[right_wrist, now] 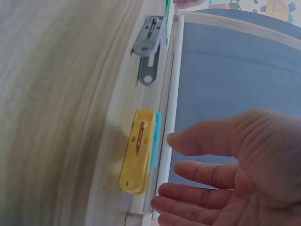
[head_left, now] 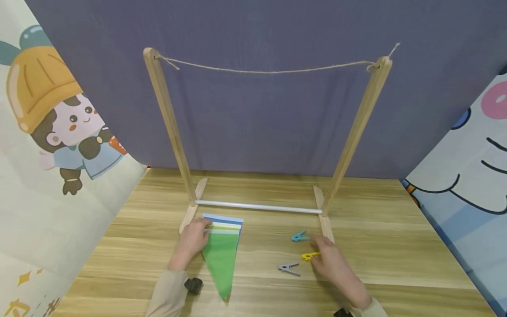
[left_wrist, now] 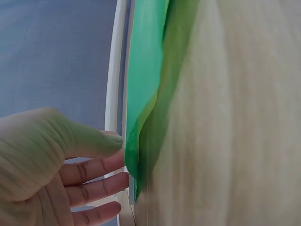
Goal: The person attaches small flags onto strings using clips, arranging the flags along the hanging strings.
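A stack of triangular pennants (head_left: 222,259), green on top with blue, white and light-green edges showing beneath, lies on the table at left. My left hand (head_left: 195,237) is at the stack's upper left edge. In the left wrist view its fingertips are right at the green pennant (left_wrist: 143,70), thumb and fingers loosely extended. My right hand (head_left: 330,259) is beside a yellow clothespin (head_left: 310,256), fingers spread; the right wrist view shows a gap between thumb and yellow clip (right_wrist: 137,155). A blue clothespin (head_left: 299,237) and a grey clothespin (head_left: 289,268) lie close by.
Behind the hands stands a wooden frame, with a left post (head_left: 170,119), a right post (head_left: 358,119) and a white bottom bar (head_left: 257,206). Between the post tops sags a thin string (head_left: 265,71). A dark blue-grey panel (head_left: 261,127) rises behind the table (head_left: 396,237).
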`<act>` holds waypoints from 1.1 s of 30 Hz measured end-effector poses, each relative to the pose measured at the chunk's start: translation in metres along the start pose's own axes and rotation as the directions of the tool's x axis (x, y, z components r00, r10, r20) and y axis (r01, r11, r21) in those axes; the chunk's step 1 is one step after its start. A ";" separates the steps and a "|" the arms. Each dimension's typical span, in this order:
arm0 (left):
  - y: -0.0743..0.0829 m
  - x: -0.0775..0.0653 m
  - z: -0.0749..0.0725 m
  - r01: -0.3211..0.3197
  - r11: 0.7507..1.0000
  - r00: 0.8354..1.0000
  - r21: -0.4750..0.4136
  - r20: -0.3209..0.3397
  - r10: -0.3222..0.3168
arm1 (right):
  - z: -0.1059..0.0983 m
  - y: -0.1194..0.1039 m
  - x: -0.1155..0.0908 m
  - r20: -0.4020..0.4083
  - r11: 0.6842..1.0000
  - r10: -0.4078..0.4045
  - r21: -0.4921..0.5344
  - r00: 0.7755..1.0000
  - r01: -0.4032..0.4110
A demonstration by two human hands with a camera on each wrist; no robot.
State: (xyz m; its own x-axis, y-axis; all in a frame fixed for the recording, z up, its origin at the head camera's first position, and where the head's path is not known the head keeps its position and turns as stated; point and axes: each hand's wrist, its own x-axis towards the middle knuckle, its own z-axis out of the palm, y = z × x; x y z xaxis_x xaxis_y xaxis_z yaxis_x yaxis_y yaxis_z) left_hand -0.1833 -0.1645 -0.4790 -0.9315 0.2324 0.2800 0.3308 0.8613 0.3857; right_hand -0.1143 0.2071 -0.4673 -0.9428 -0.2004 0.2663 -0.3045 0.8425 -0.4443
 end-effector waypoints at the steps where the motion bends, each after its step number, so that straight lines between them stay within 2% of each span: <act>1: 0.000 0.000 0.000 0.003 1.000 1.000 0.003 0.004 -0.003 | 0.000 0.001 -0.001 0.009 1.000 0.006 0.002 1.000 -0.006; 13: -0.003 0.004 0.001 0.000 0.998 0.999 0.067 0.047 -0.003 | -0.001 0.005 -0.002 0.084 0.999 0.043 -0.036 0.996 -0.040; 20: -0.003 0.006 0.000 -0.005 0.999 0.998 0.049 0.067 0.002 | 0.001 0.005 -0.004 0.090 0.997 0.057 -0.062 0.994 -0.051; 27: -0.003 0.011 -0.007 0.001 0.999 0.985 0.053 0.170 -0.010 | 0.001 0.007 -0.002 0.107 0.993 0.080 -0.091 0.991 -0.071; 33: -0.001 0.019 -0.013 0.023 0.996 0.955 0.087 0.293 -0.047 | 0.002 0.008 -0.003 0.093 0.994 0.064 -0.089 0.994 -0.056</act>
State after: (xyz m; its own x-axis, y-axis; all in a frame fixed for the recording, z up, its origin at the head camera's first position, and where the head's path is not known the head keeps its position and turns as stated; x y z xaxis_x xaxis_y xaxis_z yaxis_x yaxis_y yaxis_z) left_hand -0.1993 -0.1668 -0.4626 -0.9495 0.3137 -0.0086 0.2952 0.9022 0.3145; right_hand -0.1140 0.2132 -0.4737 -0.9689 -0.1915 0.1569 -0.2382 0.8934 -0.3808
